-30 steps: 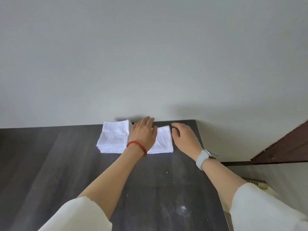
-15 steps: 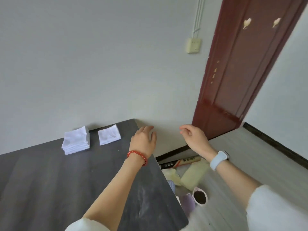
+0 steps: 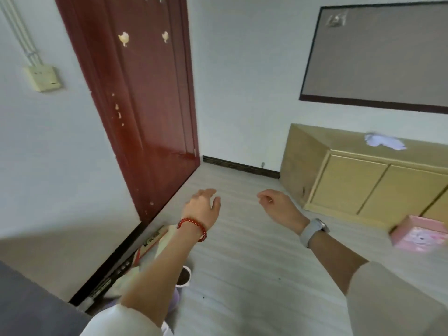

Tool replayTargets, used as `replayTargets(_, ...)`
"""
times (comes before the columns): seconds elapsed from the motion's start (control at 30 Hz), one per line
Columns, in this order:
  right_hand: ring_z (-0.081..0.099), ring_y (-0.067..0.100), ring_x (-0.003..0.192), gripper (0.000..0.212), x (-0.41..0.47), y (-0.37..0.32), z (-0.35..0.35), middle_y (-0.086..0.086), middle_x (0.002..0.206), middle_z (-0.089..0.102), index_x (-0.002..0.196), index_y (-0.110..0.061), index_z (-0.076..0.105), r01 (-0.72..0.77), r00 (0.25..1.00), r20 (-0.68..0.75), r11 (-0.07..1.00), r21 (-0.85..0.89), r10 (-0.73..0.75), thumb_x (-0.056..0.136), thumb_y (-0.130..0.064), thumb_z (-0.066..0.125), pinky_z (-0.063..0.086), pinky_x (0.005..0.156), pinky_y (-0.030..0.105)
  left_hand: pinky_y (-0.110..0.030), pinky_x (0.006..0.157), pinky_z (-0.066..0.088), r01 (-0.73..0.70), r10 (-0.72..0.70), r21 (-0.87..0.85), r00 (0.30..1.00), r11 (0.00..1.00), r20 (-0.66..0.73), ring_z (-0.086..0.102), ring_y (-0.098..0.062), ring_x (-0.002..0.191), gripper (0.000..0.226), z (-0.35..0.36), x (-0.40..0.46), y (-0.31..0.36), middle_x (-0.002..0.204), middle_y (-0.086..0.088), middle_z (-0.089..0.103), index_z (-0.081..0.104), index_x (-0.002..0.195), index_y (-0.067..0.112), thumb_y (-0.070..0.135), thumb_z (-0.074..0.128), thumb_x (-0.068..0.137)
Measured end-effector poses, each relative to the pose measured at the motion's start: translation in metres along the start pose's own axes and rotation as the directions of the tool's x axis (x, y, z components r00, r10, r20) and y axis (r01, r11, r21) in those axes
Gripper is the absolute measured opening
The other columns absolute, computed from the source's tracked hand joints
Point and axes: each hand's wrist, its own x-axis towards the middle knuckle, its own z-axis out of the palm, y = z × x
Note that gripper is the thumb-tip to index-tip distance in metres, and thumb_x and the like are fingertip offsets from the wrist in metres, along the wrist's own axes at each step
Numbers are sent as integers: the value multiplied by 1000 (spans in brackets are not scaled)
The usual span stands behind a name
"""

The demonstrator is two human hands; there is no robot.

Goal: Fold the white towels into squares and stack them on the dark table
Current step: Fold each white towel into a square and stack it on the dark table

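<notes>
While both hands hang empty, left hand (image 3: 202,209) fingers loosely spread, right hand (image 3: 278,209) fingers loosely curled, white towels (image 3: 385,141) sit well beyond them on the cabinet (image 3: 351,180). Risk: one-handed grab drags the heap off its edge.

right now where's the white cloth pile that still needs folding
In the head view a loose white pile lies far right on top of the tan cabinet, beyond the empty right hand.

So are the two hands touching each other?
Apart. The head view shows bare floor between the left hand and the right hand; neither holds anything.
</notes>
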Motion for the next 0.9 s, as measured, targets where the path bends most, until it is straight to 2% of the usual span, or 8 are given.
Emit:
replayTargets(0.1, 58, 24, 104, 26, -6, 76, -68, 10, 116, 63, 113, -4, 61, -142, 980, -136, 989, 33, 145, 95, -13, 45, 36, 77, 18, -39, 100, 40, -148, 150, -24, 983, 989, 104, 51, -24, 116, 38, 62, 38, 83, 129, -8, 54, 50, 129, 13, 29, 42, 96)
replayTargets(0.2, 60, 28, 100, 27, -13, 150, -138, 12, 111, 65, 114, -7, 61, -257, 942, -215, 966, 32, 258, 95, -15, 44, 44, 81, 27, -36, 98, 42, -277, 280, -43, 942, 960, 185, 51, -22, 116, 38, 130, 69, 172, 128, -6, 53, 48, 131, 14, 29, 40, 96)
replayTargets(0.3, 62, 29, 92, 27, -17, 225, -209, 12, 105, 66, 113, -9, 61, -346, 898, -282, 938, 19, 337, 94, -15, 42, 47, 76, 31, -35, 95, 43, -363, 371, -82, 893, 928, 253, 51, -23, 113, 35, 196, 94, 264, 124, -8, 54, 50, 128, 13, 26, 40, 96)
replayTargets(0.4, 63, 29, 92, 28, -14, 296, -273, 13, 102, 68, 112, -8, 62, -405, 851, -353, 914, 35, 390, 94, -13, 41, 48, 78, 32, -35, 92, 44, -412, 434, -136, 855, 901, 283, 52, -24, 110, 32, 259, 115, 346, 121, -9, 56, 53, 123, 11, 23, 41, 96)
replayTargets(0.6, 62, 30, 93, 28, 13, 382, -346, 15, 103, 67, 111, -6, 62, -460, 803, -373, 881, 106, 464, 94, -11, 40, 47, 78, 31, -33, 92, 43, -465, 485, -145, 808, 873, 334, 52, -21, 113, 33, 332, 161, 430, 123, -7, 56, 52, 125, 14, 24, 41, 96)
replayTargets(0.73, 63, 29, 89, 29, 64, 432, -387, 13, 101, 68, 111, -8, 62, -472, 785, -391, 872, 128, 482, 94, -12, 39, 46, 71, 28, -35, 92, 44, -479, 490, -121, 804, 869, 338, 52, -22, 113, 34, 373, 228, 473, 125, -7, 55, 50, 127, 14, 25, 41, 96)
replayTargets(0.9, 61, 26, 80, 28, 150, 507, -442, 13, 99, 68, 110, -9, 63, -475, 767, -411, 867, 152, 492, 94, -12, 40, 49, 74, 31, -36, 94, 44, -487, 506, -149, 788, 861, 351, 54, -23, 112, 35, 452, 332, 531, 125, -7, 55, 51, 126, 14, 25, 42, 95)
